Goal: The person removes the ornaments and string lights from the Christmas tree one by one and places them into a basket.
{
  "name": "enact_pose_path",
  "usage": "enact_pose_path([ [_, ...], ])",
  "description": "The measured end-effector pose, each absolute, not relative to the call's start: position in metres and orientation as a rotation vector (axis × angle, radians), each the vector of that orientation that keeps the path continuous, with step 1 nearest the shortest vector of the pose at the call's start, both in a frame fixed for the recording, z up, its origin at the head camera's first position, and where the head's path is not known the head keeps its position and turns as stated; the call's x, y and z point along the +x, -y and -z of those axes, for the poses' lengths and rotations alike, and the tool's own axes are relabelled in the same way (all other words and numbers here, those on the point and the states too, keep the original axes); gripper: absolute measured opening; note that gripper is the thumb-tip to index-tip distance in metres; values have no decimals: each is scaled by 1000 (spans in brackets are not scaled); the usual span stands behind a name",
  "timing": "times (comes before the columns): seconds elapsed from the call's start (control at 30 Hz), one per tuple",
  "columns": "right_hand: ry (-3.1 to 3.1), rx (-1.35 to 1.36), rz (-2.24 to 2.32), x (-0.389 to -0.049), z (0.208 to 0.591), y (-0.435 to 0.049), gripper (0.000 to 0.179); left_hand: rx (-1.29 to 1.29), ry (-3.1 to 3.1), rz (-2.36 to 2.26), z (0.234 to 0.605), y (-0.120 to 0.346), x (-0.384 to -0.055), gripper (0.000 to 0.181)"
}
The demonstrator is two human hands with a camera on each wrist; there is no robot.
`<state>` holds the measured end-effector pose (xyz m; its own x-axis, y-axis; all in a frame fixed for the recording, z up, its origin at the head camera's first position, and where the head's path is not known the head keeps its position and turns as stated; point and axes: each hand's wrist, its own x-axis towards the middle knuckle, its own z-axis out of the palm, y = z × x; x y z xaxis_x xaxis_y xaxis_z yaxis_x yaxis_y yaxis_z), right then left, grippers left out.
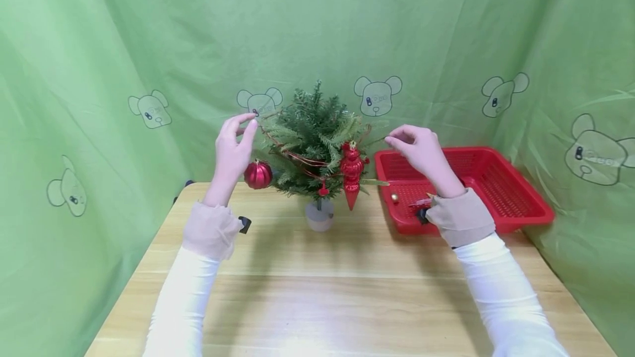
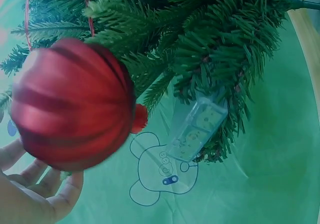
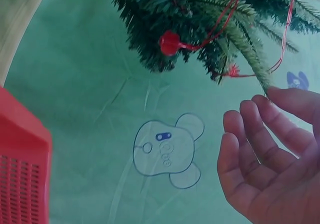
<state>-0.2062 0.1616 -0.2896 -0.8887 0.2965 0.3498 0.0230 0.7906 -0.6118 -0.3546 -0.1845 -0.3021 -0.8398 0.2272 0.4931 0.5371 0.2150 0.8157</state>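
A small artificial Christmas tree [image 1: 317, 125] in a white pot [image 1: 319, 216] stands between both hands. My right hand [image 1: 416, 147] pinches the tip of a green branch [image 3: 260, 74] between thumb and forefinger, its other fingers loosely bent. Beside the tree's left branches is my left hand [image 1: 233, 147], thumb and forefinger tips close together; whether they hold a branch tip is unclear. A ribbed red bauble [image 2: 75, 104] hangs just by it and hides part of its fingers in the left wrist view. On the tree's right side hangs a long red pointed ornament [image 1: 351, 169].
At the right of the wooden table [image 1: 307, 291] lies a red perforated basket [image 1: 526, 208] with a small gold ball [image 1: 394, 197] and other small items. Thin red cord [image 1: 302, 158] winds round the tree. Green curtain [image 1: 317, 26] surrounds the table's back and sides.
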Motion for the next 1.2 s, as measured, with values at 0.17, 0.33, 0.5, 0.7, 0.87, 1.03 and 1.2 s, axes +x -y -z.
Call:
enact_pose_path([
  [0.17,2593,-234,-875,-215,289,-174,24,-723,2177,1653,304,185,-352,40],
  [0.33,2598,-242,-923,-214,290,-182,28,-715,2118,1636,305,185,-350,36],
  [0.5,2553,-261,-964,-201,288,-177,33,-706,2106,1632,303,187,-351,36],
  [0.7,2516,-272,-987,-180,289,-166,36,-700,2153,1632,300,188,-360,40],
  [0.87,2561,-222,-950,-164,293,-157,37,-715,2234,1632,294,188,-372,43],
  [1.03,2646,-155,-923,-155,300,-146,36,-752,2310,1643,288,186,-379,44],
  [1.2,2672,-54,-884,-153,308,-137,28,-817,2398,1635,284,181,-379,47],
])
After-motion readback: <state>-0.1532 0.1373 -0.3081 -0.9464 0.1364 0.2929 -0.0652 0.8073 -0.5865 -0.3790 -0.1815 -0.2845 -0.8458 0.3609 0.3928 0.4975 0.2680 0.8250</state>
